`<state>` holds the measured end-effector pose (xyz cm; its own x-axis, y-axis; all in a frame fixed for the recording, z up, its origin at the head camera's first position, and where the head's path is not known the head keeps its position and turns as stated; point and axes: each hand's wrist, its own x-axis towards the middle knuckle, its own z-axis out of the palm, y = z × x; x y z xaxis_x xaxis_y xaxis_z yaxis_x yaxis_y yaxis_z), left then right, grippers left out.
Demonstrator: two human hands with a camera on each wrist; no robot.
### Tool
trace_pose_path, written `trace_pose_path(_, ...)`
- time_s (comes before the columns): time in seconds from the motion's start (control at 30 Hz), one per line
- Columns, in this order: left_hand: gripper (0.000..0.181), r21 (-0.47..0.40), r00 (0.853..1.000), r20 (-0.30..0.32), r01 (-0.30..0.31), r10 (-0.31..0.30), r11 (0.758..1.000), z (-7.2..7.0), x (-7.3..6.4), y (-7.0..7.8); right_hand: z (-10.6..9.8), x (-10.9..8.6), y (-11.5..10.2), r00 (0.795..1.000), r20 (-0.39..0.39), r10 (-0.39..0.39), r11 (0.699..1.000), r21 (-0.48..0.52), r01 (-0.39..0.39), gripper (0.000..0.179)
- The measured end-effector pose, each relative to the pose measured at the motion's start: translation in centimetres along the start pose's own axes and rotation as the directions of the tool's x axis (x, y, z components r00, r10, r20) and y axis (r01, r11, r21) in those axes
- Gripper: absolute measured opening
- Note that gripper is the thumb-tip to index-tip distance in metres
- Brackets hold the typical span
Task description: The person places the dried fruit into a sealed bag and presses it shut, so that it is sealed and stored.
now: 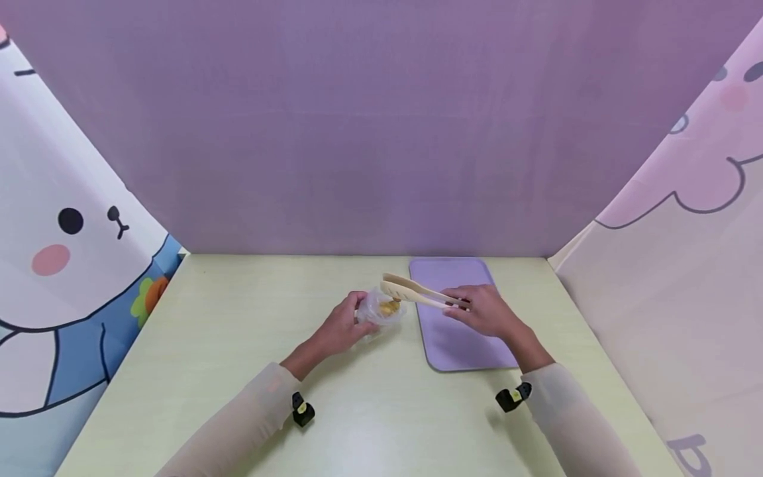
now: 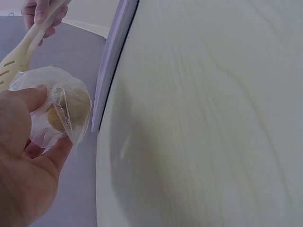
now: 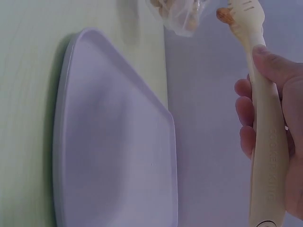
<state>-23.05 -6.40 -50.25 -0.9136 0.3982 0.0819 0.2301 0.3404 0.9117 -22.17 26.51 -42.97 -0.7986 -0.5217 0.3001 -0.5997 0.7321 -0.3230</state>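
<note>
My left hand [image 1: 341, 327] holds a clear plastic bag [image 1: 372, 310] above the table, thumb and fingers round its sides. Round golden-brown pieces [image 2: 75, 108] show through the film in the left wrist view. In my right hand [image 1: 484, 311] are cream slotted tongs [image 1: 411, 292], gripped along their arms with the heads pointing left to the bag's mouth. Between the tong heads, the right wrist view shows a small orange-brown piece [image 3: 225, 15], just beside the bag.
A shallow purple tray [image 1: 461, 348] lies on the pale wood-look table [image 1: 238, 298], beneath my right hand. Behind the table rises a purple backdrop [image 1: 369, 132]. Printed cartoon panels flank both sides. Small black wrist cameras [image 1: 303, 409] sit by both sleeves.
</note>
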Motion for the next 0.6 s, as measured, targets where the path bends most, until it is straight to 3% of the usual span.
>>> trace_pose_path(0.6, 0.059, -0.015, 1.000, -0.010, 0.008, -0.008, 1.000, 0.1, 0.0, -0.1, 1.4, 1.6, -0.9, 0.999, 0.033, -0.031, 0.999, 0.036, 0.030, 0.033)
